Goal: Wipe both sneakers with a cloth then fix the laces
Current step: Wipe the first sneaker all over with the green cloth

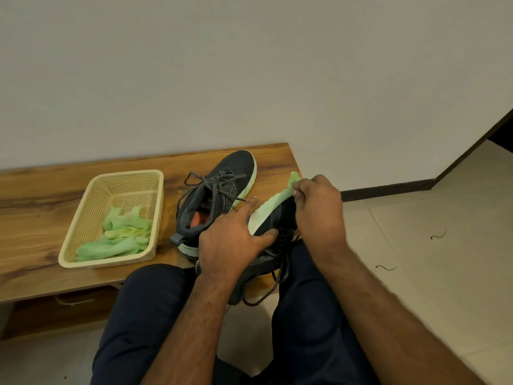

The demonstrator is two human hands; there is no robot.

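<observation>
While the left hand (230, 237) is clasping one dark sneaker (273, 226) across its upper, thumb lying by the laces and fingers spreading over the pale sole, the right hand (316, 207) is pinching a green cloth (280, 197) against the sneaker's toe edge. This held sneaker is resting tilted on its side over the person's lap, its loose laces (280, 270) hanging down between the knees. A second sneaker (219, 195) is lying on the wooden bench (41, 201), just beside the held one, toe pointing towards the wall (249, 65) and laces untied. Left of it, a cream plastic basket (83, 218) is sitting near the bench's front edge, holding more crumpled green cloths (122, 234); their exact number cannot be told. The bench's right end is finishing just behind the right hand, and beyond it open tiled floor (430, 273) is stretching to the right. Counted: two sneakers, two hands, one basket, one bench, one cloth in use.
</observation>
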